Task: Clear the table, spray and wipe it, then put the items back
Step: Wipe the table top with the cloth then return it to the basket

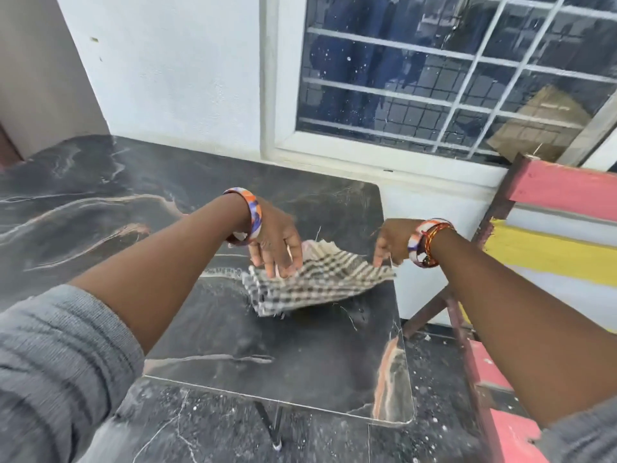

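Checked cloth (317, 282) sits mid-counter (300, 369), partly lifted, its 3 o'clock corner pinched by the right hand (390, 242) and its 9 o'clock edge held under the left hand (277, 242). Left fingers (287, 262) are loosely spread and angled down onto the fabric, thumb side hidden so can't tell if it's a true pinch; right fingers (379, 257) are pressed together on the corner. Pink-and-yellow wooden bench (551, 222) at 3 o'clock of the counter, barred window (450, 71) at 12.

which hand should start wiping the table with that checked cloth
Left, likely. The left hand lies over the checked cloth with fingers spread on it, while the right hand only pinches its corner at the table edge.
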A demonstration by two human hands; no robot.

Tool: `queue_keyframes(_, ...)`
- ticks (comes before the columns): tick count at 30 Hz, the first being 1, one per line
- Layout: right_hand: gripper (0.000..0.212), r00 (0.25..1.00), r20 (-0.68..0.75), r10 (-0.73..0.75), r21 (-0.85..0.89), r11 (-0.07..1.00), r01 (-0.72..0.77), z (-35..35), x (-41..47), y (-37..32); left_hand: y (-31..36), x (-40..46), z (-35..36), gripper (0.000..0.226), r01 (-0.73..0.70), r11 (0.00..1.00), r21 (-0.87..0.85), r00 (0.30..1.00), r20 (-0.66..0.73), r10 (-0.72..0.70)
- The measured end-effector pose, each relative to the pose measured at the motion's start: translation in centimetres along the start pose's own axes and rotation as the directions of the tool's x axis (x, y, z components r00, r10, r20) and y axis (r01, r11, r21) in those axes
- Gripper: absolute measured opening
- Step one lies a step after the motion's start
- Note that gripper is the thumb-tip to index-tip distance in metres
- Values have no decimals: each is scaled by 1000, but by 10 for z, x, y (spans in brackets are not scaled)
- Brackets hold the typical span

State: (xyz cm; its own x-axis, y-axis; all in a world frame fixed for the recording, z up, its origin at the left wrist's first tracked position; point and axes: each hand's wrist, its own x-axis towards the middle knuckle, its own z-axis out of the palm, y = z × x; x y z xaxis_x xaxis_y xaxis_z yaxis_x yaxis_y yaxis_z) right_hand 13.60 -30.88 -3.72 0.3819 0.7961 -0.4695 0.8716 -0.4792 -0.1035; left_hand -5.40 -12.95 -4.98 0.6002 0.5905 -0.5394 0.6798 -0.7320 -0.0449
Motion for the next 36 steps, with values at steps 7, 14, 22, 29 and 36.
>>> queue_keyframes(7, 18, 903, -228, 363, 576, 798, -176, 48, 28, -22, 27, -23, 55, 21, -268, 844, -464, 907, -418, 59)
queue_keyframes(14, 87, 838, -26, 544, 578, 693, -431, 125, 45, -104, -9, -22, 130, 16, -201, 848, -490, 838, -534, -110)
queue_keyframes(22, 79, 968, -248, 44, 109, 994, -17, 133, 87, -153, -45, -35, 187, 32, -53, 856, -513, 668, -656, -352)
queue_keyframes(29, 55, 873, -262, -413, -43, 908, 416, 167, 39, -191, -32, -52, 192, 44, 59, 772, -633, 630, -576, -521)
queue_keyframes(36, 55, 947, -316, 63, 160, 987, -12, 189, -18, -88, -21, -57, 202, 57, 33, 820, -571, 667, -599, -443)
